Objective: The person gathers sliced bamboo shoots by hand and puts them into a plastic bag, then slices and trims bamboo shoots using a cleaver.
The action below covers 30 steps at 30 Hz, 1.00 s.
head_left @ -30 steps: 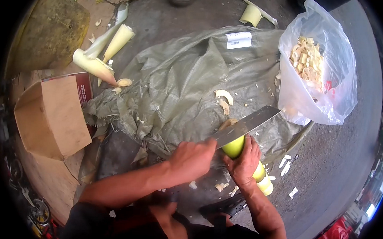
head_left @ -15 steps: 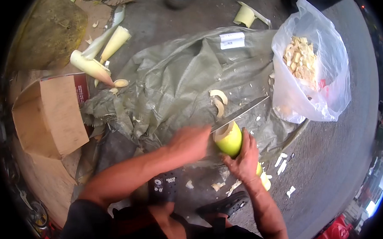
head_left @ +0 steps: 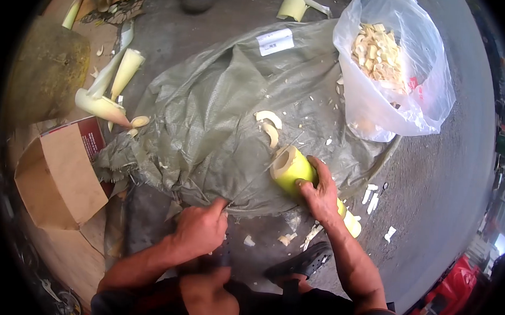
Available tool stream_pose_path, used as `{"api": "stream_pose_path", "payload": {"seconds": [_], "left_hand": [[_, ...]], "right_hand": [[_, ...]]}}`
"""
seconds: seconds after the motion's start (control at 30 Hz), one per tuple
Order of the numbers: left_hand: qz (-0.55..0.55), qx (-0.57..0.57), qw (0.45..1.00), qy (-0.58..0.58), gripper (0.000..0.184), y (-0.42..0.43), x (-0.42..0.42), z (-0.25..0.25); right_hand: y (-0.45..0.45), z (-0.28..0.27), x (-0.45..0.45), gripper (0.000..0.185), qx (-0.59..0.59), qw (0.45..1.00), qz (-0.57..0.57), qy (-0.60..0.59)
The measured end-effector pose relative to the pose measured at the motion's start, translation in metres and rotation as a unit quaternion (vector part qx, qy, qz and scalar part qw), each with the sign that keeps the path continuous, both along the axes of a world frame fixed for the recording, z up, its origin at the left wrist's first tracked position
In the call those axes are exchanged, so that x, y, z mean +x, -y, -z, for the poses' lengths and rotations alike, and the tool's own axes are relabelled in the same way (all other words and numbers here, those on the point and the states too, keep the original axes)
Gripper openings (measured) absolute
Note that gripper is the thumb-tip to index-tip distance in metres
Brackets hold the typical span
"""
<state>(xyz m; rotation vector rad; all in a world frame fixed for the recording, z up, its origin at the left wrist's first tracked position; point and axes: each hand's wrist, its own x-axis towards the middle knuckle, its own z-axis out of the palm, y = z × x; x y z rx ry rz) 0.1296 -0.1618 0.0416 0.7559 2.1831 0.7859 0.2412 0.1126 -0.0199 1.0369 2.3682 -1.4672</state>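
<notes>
In my right hand (head_left: 319, 197) is a thick, hollow, yellow-green bamboo shoot (head_left: 293, 171), its cut open end tilted up to the left. My left hand (head_left: 201, 228) is a fist, lower and farther left. From it a knife (head_left: 289, 146) seems to reach toward the shoot's open end; its thin blade is faint, and its handle is hidden in the fist. Two curved slices (head_left: 269, 119) lie on the grey-green tarp (head_left: 210, 99) just beyond the shoot. Another yellow piece (head_left: 351, 222) lies beside my right wrist, partly hidden by it.
A clear plastic bag (head_left: 429, 109) holding many cut pale pieces (head_left: 379, 53) stands at the upper right. Peeled sheaths (head_left: 101, 106) lie at the left, above an open cardboard box (head_left: 66, 172). White scraps (head_left: 373, 202) are scattered on the ground at right.
My left hand has drawn back down and left with the knife, away from the shoot's rim. My right hand still holds the shoot. The whole view has shifted slightly.
</notes>
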Motion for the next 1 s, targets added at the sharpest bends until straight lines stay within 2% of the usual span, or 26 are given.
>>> {"api": "stream_pose_path", "payload": {"seconds": [0.13,0.43,0.63,0.77,0.87,1.0], "left_hand": [[0.004,0.000,1.000,0.007,0.018,-0.003,0.002,0.001],[0.010,-0.010,1.000,0.010,0.018,-0.002,0.003,0.001],[0.001,-0.001,1.000,-0.014,0.017,0.005,0.006,0.004],[0.006,-0.036,0.999,0.015,0.019,0.006,0.006,0.003],[0.001,-0.003,1.000,0.002,0.018,0.004,0.007,0.001],[0.015,-0.015,1.000,-0.003,0.017,0.005,0.009,0.002]], "right_hand": [[0.005,0.005,-0.002,0.069,0.046,0.999,0.026,0.004],[0.017,0.000,-0.014,0.055,0.171,0.985,0.002,0.000],[0.018,-0.008,-0.017,0.059,0.121,0.992,0.018,0.020],[0.017,0.002,-0.013,0.058,0.140,0.990,0.011,0.010],[0.020,0.003,-0.017,0.059,0.143,0.990,0.010,0.011],[0.019,0.000,-0.019,0.058,0.155,0.987,0.019,0.029]]}}
